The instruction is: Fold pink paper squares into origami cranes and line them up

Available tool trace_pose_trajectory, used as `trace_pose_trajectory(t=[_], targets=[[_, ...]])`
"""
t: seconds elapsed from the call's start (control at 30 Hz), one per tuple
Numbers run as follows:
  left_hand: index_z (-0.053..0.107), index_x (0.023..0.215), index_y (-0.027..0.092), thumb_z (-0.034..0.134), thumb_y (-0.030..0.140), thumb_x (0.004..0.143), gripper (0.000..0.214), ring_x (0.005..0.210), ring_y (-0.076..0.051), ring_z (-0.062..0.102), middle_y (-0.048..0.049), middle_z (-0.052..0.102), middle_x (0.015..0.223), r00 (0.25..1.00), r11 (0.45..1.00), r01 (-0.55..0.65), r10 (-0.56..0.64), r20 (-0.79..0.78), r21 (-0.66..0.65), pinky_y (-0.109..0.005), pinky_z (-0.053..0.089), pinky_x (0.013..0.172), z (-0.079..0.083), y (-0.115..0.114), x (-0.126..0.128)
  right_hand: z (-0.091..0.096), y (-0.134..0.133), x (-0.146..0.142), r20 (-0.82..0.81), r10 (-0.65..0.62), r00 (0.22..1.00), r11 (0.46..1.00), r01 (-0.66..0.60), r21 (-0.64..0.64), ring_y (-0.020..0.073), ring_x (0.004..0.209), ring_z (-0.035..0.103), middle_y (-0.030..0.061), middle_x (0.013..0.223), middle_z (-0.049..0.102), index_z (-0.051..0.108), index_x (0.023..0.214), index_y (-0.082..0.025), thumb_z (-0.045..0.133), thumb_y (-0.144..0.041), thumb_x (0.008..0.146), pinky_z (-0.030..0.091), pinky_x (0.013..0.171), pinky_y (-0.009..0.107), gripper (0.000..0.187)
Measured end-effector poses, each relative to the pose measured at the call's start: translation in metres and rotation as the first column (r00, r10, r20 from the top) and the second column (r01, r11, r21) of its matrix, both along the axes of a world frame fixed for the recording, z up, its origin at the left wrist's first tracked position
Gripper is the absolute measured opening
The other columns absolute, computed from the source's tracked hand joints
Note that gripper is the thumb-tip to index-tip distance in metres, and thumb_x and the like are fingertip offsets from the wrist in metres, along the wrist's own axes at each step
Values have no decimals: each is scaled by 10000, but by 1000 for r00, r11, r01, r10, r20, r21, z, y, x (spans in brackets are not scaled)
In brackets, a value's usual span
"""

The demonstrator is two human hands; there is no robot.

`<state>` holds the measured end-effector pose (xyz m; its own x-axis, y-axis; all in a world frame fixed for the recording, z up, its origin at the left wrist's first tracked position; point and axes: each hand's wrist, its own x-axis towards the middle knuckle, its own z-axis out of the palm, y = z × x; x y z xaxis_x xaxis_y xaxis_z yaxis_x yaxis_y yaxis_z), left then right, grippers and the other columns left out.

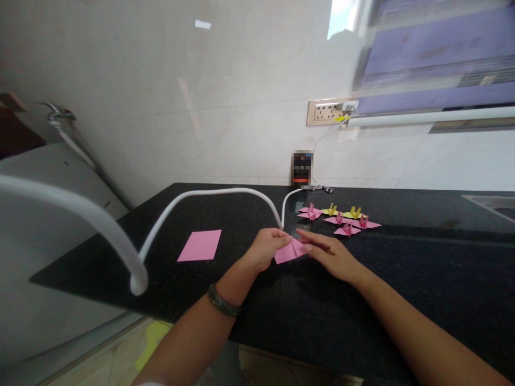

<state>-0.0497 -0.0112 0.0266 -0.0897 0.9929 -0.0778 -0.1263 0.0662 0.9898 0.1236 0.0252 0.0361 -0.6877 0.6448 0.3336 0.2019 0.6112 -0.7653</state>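
Near the middle of the dark counter, a folded piece of pink paper point(288, 253) shows a crease line across it. My left hand point(262, 250) pinches its upper left side, thumb on top and fingers curled. At the paper's right corner is my right hand point(335, 259), fingers stretched and apart, a fingertip touching the edge. Whether it also grips the paper I cannot tell. A flat pink square sheet point(200, 245) lies to the left. Beyond my right hand sit several folded paper cranes, among them a pink crane point(347, 230) and a yellow crane point(355, 213).
A white bendy stand point(237, 191) arches over the black counter point(257, 321) and dips behind my left hand. A small dark blurred-out object point(301, 169) leans on the tiled wall, with a cable up to the socket point(326, 112). A sink edge point(491, 202) shows at right.
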Motion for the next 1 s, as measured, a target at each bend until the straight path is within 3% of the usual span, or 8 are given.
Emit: trace_pose_trajectory(t=[0.1,0.23,0.37,0.8,1.0], targets=[[570,669,102,630,282,577,212,496,-69,471,-16,554,599,999,1000,-9,9,-45,3,-208,353,500,0,0,2,-5,0,-4,26,-82,996,987,85,-137,129,663,547,44,807,607,532,1039,-157,423,-360,767,446,577,252,356],[573,674,103,625,271,581,199,484,-69,465,-12,547,580,996,1000,-4,4,-94,-5,-204,351,484,-1,-1,4,-10,-1,-7,86,-19,996,972,39,-232,88,495,486,16,608,570,606,754,-129,426,-392,750,389,457,197,319],[575,665,100,626,273,575,201,480,-70,462,-14,549,574,996,1000,3,-4,-91,-9,-204,351,479,0,-1,4,-10,0,-7,102,12,995,959,18,-282,68,452,444,8,577,546,603,706,-127,429,-407,739,339,423,176,331],[580,670,99,639,293,559,232,498,-73,466,-15,554,584,997,1000,17,-16,-78,11,-206,349,497,-1,-2,4,-15,4,-6,108,-32,994,967,58,-249,72,445,436,-2,537,522,557,634,-133,436,-377,736,309,414,180,291],[571,653,93,525,462,640,372,428,-52,400,4,493,515,998,998,66,-66,10,-2,-194,290,439,-2,0,2,-15,5,-6,116,-45,992,966,73,-248,72,442,438,-6,535,529,561,628,-133,441,-373,730,309,421,187,287]])
